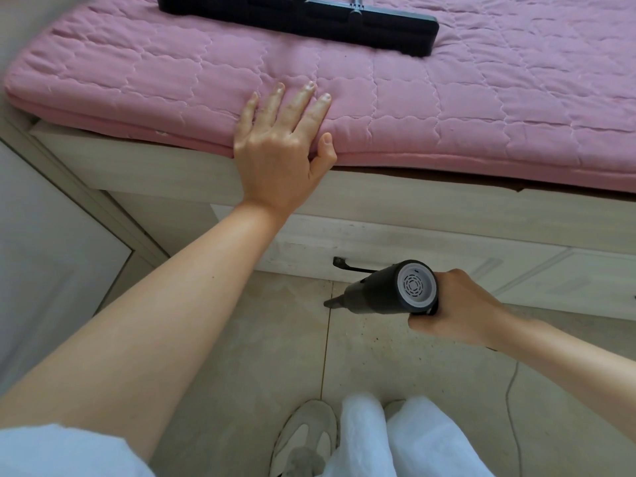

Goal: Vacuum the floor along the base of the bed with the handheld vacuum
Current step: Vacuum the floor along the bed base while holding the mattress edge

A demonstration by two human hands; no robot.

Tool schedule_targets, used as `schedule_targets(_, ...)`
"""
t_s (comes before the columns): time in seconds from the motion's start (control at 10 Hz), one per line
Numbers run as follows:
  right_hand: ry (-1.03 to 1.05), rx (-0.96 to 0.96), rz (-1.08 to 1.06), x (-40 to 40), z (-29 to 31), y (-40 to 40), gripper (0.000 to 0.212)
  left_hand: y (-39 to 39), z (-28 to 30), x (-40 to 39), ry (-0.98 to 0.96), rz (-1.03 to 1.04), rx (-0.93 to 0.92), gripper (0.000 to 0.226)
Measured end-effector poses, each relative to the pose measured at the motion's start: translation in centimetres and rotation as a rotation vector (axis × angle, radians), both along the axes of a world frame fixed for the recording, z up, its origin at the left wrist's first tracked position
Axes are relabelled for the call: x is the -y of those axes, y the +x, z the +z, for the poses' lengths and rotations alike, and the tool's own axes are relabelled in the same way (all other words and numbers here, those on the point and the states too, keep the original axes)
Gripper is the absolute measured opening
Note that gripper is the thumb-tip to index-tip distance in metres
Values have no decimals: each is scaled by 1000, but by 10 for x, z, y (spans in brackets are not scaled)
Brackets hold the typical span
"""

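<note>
- Left hand (280, 146) lies flat on the edge of the pink mattress (481, 108), fingers (303, 101) spread and extended, thumb hooked over the mattress's front edge; it holds nothing.
- Right hand (454, 308) is wrapped closed around the rear of the vacuum (392, 290), fingers mostly hidden behind the body.
- Vacuum: black barrel, grey round vented end cap facing the camera, narrow nozzle (335, 301) angled down and left, tip at or just above the floor (275, 339), close to a tile joint; contact cannot be told.
- Nozzle sits near the base of the bed (378, 208), just in front of a drawer with a dark handle (351, 266).
- Dark specks are scattered on the tile right of the nozzle, below the right hand.
- A long black flat tool head (309, 18) rests on the mattress at the top of view.
- A thin cord (512, 407) trails over the floor at lower right.
- Shoe (306, 435) and white trouser legs at bottom centre.
</note>
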State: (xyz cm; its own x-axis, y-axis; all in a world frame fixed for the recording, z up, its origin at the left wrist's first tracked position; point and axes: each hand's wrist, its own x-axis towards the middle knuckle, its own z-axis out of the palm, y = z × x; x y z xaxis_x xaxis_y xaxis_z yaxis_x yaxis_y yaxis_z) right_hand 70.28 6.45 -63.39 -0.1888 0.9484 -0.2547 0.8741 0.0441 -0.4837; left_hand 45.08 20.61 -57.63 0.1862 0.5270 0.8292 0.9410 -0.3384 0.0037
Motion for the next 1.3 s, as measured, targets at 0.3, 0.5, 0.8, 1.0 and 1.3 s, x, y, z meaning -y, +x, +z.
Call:
schedule_targets(0.3,36,36,25,-3,-4,-8,30,-1,-1,-2,17,-4,-2,39)
schedule_targets(0.5,83,54,84,-5,-5,-17,34,-1,-2,-2,19,0,0,39)
schedule_targets(0.8,152,72,86,-9,-9,-30,33,-1,-2,-2,34,-3,-5,39)
schedule_targets(1.0,160,99,102,-10,-9,-32,34,-2,-2,-4,32,-10,-7,39)
schedule_targets(1.3,90,113,39,-2,-5,-12,36,-2,-1,-3,23,-11,-6,39)
